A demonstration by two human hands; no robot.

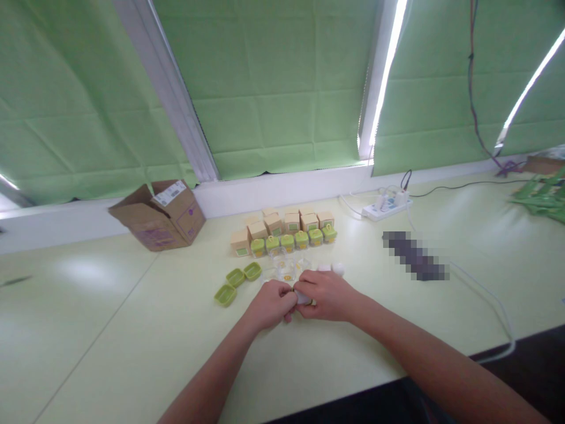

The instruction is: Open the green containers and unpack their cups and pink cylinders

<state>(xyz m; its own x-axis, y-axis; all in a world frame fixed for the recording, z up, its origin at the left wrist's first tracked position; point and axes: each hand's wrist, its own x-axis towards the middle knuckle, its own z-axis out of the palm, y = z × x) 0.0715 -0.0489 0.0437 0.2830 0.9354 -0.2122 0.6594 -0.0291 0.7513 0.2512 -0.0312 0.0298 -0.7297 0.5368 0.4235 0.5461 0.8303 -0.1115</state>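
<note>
At the near middle of the table [132, 330], the left hand [270, 304] and right hand [330, 295] meet. Both sets of fingers are curled and pinched onto a small white piece [302, 297] held between them, just above the tabletop. The fingers hide most of it, so its shape cannot be told.

It looks light, stiff and smooth, likely plastic, and probably a little slippery. A fingertip grip on opposite sides seems the surest hold, and squeezing hard should not be needed.

Just beyond the hands at 12 o'clock stand a few clear pots [286, 271] without covers. A white knob [338, 268] lies near them at 1 o'clock. At 10 o'clock, near the left hand, three green lids [235, 277] lie hollow side up.

Farther out at 12 o'clock is a row of lidded pots [302, 239], with small cartons [272, 224] packed close behind it. Well off at 10 o'clock a cardboard box [161, 217] lies on its side. At 1 o'clock a power strip [387, 208] sits by the wall, and a blurred dark strip [415, 257] lies at 2 o'clock. Green curtains [282, 88] hang behind.
</note>
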